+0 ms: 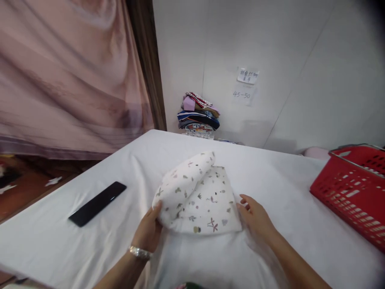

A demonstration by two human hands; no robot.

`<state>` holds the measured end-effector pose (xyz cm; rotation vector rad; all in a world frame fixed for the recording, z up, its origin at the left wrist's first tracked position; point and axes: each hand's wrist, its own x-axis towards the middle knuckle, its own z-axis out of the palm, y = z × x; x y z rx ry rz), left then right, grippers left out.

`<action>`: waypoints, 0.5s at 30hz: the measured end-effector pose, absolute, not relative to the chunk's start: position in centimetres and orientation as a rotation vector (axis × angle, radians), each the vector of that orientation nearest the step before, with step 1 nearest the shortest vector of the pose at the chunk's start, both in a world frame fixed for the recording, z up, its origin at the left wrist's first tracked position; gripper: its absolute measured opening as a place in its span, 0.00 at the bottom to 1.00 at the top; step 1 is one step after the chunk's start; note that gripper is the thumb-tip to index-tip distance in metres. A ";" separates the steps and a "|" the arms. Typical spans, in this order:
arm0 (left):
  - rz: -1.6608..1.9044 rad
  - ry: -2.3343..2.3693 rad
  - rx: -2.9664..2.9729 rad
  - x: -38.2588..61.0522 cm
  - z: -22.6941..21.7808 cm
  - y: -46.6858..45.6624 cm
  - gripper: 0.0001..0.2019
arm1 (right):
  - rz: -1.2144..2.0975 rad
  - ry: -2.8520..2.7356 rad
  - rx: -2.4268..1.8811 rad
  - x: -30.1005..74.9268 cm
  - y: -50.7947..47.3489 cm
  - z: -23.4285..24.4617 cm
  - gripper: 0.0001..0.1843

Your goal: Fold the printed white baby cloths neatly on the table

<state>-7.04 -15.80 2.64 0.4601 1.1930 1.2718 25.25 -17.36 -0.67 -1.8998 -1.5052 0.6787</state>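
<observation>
A white cloth (207, 204) with small plant prints lies on the table in front of me, its left part lifted and curling over toward the right. My left hand (150, 228) pinches the cloth's left edge, thumb on top and the other fingers hidden beneath. Beside the right edge, my right hand (254, 214) hovers with its fingers loosely apart and nothing visible in them. A silver bracelet (140, 252) is around my left wrist.
A white sheet covers the table (258, 176). A black phone-like slab (98, 204) lies on the left, and a red plastic basket (345, 188) stands at the right. Folded fabrics (198, 112) are stacked behind the far edge, near paper notes (248, 76) on the wall. A pink curtain (75, 80) hangs left.
</observation>
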 end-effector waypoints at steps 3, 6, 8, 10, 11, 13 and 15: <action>1.236 1.183 0.430 -8.7 1.5 -16.6 0.18 | 0.679 -1.636 -1.994 24.4 -16.3 -0.2 0.27; 1.173 1.101 0.385 -9.7 0.8 -16.4 0.20 | 0.787 -1.683 -1.962 23.2 -15.6 0.0 0.30; 1.100 1.046 0.324 -9.9 0.4 -15.9 0.21 | 0.842 -1.642 -1.955 22.5 -15.4 -0.3 0.33; 1.028 1.011 0.277 -9.7 0.1 -15.2 0.24 | 0.890 -1.587 -1.936 21.9 -15.3 -0.9 0.35; 0.993 1.012 0.263 -9.5 0.1 -14.8 0.25 | 0.906 -1.564 -1.907 21.7 -15.2 -1.4 0.35; 0.925 1.055 0.257 -9.0 0.3 -13.8 0.27 | 0.921 -1.523 -1.814 21.6 -14.8 -2.2 0.33; 0.925 1.101 0.309 -8.3 1.1 -12.7 0.26 | 0.944 -1.459 -1.694 22.2 -14.1 -2.6 0.31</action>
